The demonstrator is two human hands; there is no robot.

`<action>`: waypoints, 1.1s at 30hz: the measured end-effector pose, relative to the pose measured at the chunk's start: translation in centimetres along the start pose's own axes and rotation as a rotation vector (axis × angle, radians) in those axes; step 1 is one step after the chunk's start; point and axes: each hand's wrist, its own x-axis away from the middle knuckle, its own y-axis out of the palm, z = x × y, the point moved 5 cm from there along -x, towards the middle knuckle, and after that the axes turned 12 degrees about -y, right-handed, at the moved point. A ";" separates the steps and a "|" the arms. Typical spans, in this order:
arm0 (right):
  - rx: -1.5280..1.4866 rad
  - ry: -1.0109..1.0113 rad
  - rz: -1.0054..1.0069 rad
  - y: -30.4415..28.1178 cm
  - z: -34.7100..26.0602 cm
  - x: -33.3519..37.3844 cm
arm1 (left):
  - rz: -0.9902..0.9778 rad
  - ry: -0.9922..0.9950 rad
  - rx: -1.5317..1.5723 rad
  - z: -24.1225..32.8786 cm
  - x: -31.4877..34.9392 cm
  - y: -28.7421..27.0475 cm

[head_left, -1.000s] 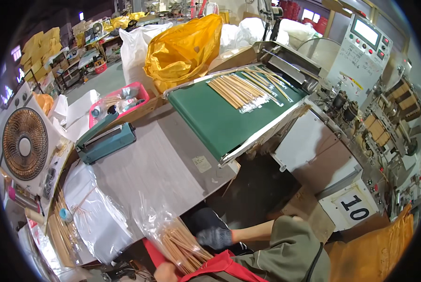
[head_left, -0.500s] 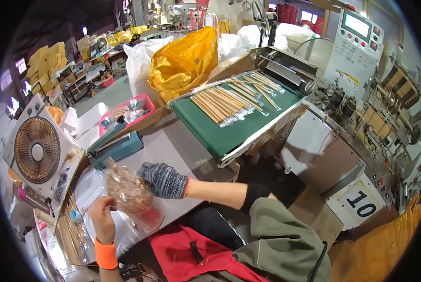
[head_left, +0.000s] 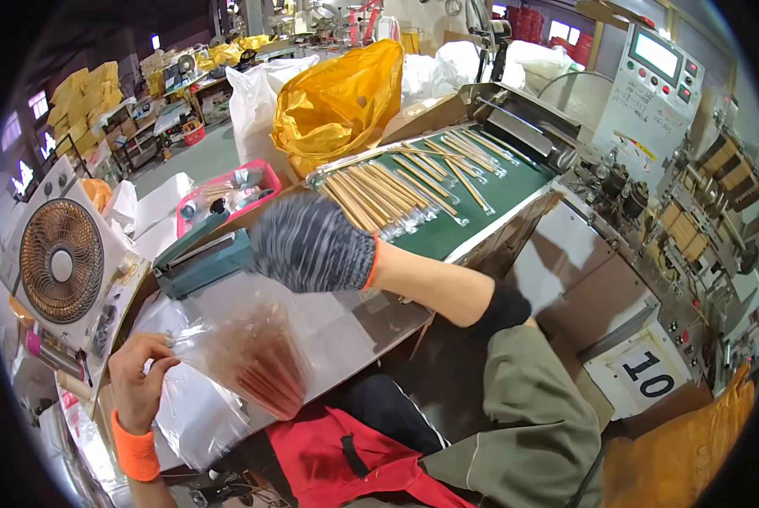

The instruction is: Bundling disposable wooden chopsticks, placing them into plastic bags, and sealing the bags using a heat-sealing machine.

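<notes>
My bare left hand [head_left: 142, 372], with an orange band at the wrist, pinches the gathered edge of a clear plastic bag [head_left: 195, 345]. Inside that bag a bundle of thin brown sticks [head_left: 271, 372] rests at the table's near edge, blurred by motion. My right hand [head_left: 311, 245], in a grey knitted glove, hovers above and beyond the bag, apart from it; its fingers are smeared and turned away. Beyond it, several wrapped tan sticks [head_left: 379, 196] lie on a green conveyor belt [head_left: 472, 222].
Left of my right hand stands a teal box-like device [head_left: 206, 264], with a pink basket [head_left: 271, 179] behind it. A fan [head_left: 61, 264] is at far left. Yellow [head_left: 337, 102] and white sacks [head_left: 256, 110] stand behind the belt. A control panel [head_left: 650, 93] rises at right.
My right hand has left the bag and moved up and to the right. My left hand has shifted left with the bag's edge, and the bag's mouth is stretched out toward it.
</notes>
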 end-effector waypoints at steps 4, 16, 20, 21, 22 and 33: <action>-0.228 -0.210 0.921 -3.2 -3.2 -1.1 | 0.000 -0.348 0.584 -2.1 -0.7 2.8; -0.006 -0.294 0.606 11.5 0.1 -10.4 | 0.104 -0.710 1.020 -13.4 2.0 17.1; 0.204 0.192 0.154 21.2 10.4 -15.6 | 0.019 -0.902 1.184 -17.7 -1.0 19.2; -0.014 0.331 0.242 22.7 12.9 -15.8 | 0.041 -0.921 1.182 -19.2 -0.9 19.5; -0.209 0.493 0.319 24.7 16.4 -14.3 | -0.056 -0.986 1.223 -19.6 -1.9 20.7; -0.683 0.660 0.295 34.1 17.4 -12.7 | -0.182 -1.204 1.404 -31.0 -9.9 24.2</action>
